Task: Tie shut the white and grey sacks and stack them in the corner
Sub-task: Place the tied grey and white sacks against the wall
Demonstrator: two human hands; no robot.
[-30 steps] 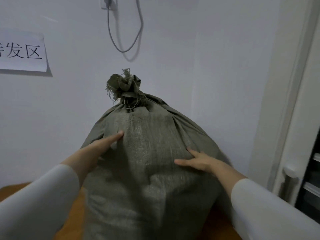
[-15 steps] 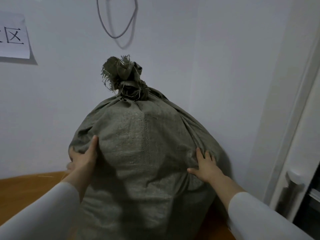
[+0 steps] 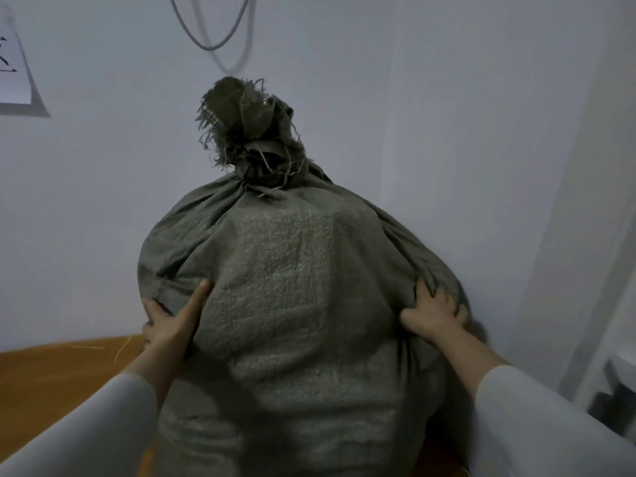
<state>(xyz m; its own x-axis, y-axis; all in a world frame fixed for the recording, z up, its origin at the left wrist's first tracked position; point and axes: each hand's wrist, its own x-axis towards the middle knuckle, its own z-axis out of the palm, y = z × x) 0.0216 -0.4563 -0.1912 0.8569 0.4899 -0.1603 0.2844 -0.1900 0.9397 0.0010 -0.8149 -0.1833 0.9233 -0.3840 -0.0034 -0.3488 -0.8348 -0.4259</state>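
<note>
A full grey woven sack (image 3: 292, 304) stands upright on the wooden floor, pushed into the corner of two white walls. Its mouth is tied into a frayed knot (image 3: 254, 139) at the top. My left hand (image 3: 172, 318) holds the sack's left flank, with the thumb laid up the front and the fingers curled round a fold at the side. My right hand (image 3: 433, 311) grips the right flank, and its fingers dig into bunched fabric that pulls into creases. No white sack is in view.
The wooden floor (image 3: 51, 380) shows at the left with a few loose fibres. A grey cable (image 3: 213, 39) hangs on the back wall, and a paper sign (image 3: 13, 74) is at the far left. A door frame and a dark fitting (image 3: 616, 397) are at the right.
Both hands slid from the sack's front down and outward to its flanks and took hold of the fabric. The view has moved closer to the sack.
</note>
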